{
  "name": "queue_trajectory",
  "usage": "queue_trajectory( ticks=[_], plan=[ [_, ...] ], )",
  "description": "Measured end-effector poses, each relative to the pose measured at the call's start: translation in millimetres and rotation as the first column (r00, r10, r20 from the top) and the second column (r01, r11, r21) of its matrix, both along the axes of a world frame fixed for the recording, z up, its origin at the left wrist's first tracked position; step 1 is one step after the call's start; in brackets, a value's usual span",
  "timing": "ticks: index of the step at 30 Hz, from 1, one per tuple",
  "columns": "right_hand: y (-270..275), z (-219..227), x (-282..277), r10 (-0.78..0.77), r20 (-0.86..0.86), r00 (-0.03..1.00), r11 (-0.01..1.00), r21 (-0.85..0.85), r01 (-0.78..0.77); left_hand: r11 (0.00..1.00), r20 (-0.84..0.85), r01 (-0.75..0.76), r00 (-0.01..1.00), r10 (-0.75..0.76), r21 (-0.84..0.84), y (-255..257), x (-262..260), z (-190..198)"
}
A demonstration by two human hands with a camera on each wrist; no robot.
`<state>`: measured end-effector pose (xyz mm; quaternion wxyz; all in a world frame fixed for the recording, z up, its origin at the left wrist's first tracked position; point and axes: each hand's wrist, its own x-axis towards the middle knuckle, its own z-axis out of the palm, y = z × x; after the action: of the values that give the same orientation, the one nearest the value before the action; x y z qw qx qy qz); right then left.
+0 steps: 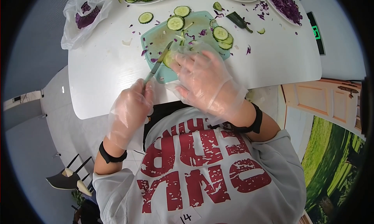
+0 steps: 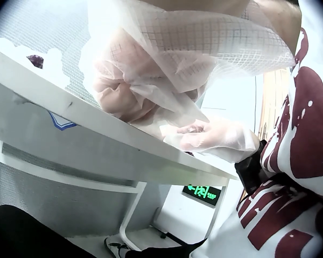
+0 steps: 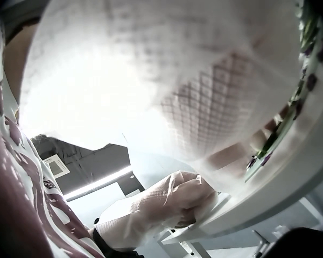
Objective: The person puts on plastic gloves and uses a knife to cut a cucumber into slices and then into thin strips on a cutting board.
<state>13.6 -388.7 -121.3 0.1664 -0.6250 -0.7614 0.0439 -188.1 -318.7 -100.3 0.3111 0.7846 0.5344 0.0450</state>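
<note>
In the head view, my gloved left hand (image 1: 133,104) grips the handle of a small knife (image 1: 158,61), its blade angled up over the green cutting board (image 1: 155,36). My gloved right hand (image 1: 206,79) holds a cucumber piece (image 1: 168,59) down on the board, just right of the blade; the fingers cover most of it. Round cucumber slices (image 1: 175,23) lie on the board's far and right parts. The left wrist view has my left hand (image 2: 145,80) with curled fingers, knife hidden. Glove plastic covers much of my right hand (image 3: 204,107) in the right wrist view.
On the white table (image 1: 99,82) are a plastic bag (image 1: 71,36) with purple cabbage, a plate of cucumber slices (image 1: 147,2), a plate of shredded cabbage (image 1: 286,7) and a dark green cucumber end (image 1: 238,21). Purple shreds are scattered about. The table's near edge runs below both hands.
</note>
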Motion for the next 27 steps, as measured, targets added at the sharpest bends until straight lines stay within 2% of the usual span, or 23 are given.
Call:
queue_trajectory(
  ticks=[5,7,11,13,19,23,25,27],
  plan=[
    [0.1,0.7,1.5,0.013,-0.020,1.000,1.000,-0.003,-0.013,0.998,0.014,0.024,1.000,-0.025,0.054,2.4,-5.5,-8.3],
    [-0.3,0.7,2.0,0.014,-0.022,1.000,1.000,0.006,-0.014,0.981,-0.042,0.114,0.993,-0.108,0.157,4.5,-6.9,-10.5],
    [0.0,-0.3,2.8,0.021,-0.023,1.000,0.999,0.027,-0.020,0.976,-0.083,0.125,0.990,-0.112,0.180,6.7,-6.8,-12.7],
    [-0.1,0.7,2.3,0.022,-0.010,1.000,1.000,0.015,-0.022,0.939,-0.085,0.178,0.983,-0.160,0.296,8.7,-8.0,-16.9],
    [0.3,2.8,2.4,0.028,-0.010,1.000,0.999,-0.021,-0.028,0.926,-0.174,0.214,0.971,-0.165,0.310,8.1,9.6,-10.6],
    [-1.8,-2.8,2.6,0.018,-0.016,1.000,1.000,0.024,-0.018,0.919,-0.132,0.196,0.978,-0.159,0.341,9.2,6.5,-16.3],
    [-1.3,-0.2,4.0,0.020,-0.010,1.000,1.000,0.003,-0.020,0.953,-0.051,0.087,0.996,-0.075,0.292,10.6,0.3,-18.1],
    [-2.3,0.2,4.5,0.023,-0.005,1.000,1.000,-0.019,-0.023,0.962,-0.048,0.080,0.996,-0.070,0.260,8.4,-5.6,-14.9]
  ],
)
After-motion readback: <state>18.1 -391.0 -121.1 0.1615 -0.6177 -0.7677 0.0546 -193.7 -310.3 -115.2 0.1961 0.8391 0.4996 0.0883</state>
